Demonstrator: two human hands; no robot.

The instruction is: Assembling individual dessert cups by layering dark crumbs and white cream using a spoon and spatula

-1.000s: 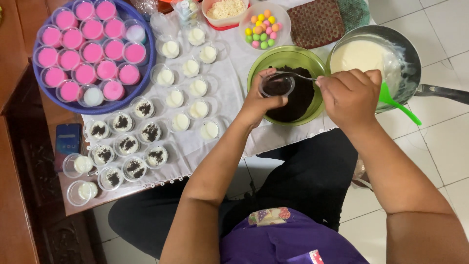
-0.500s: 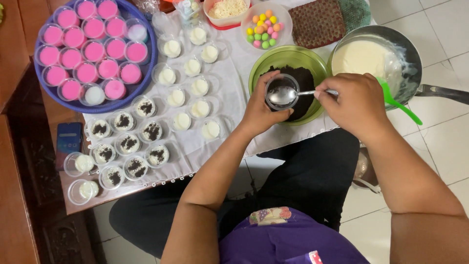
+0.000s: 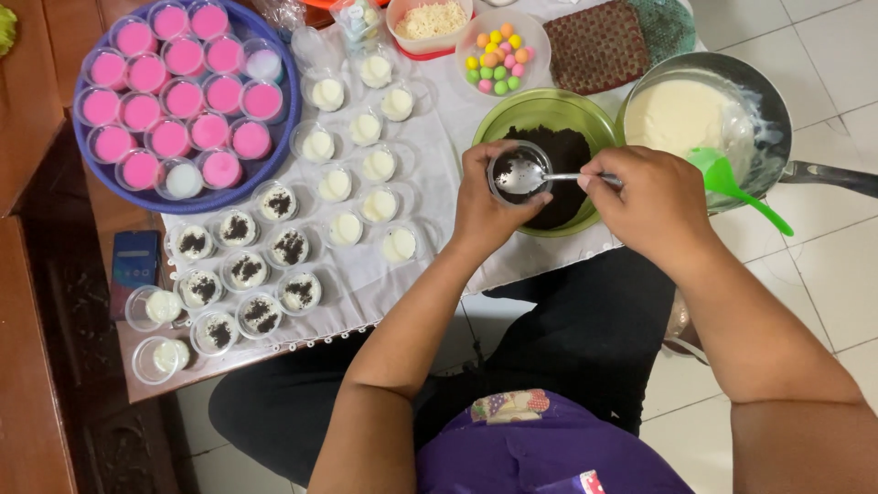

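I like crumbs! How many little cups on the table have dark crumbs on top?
9 small clear crumb-topped plastic cups, clustered at the white cloth's left end; none seem hidden.

Your left hand and right hand are bare, with no rings, watch or gloves in sight, and both forearms are uncovered up to the frame's edge. You wear a purple top with a small patterned patch near the neckline and a red, white and blue mark at the hem, over dark black trousers.
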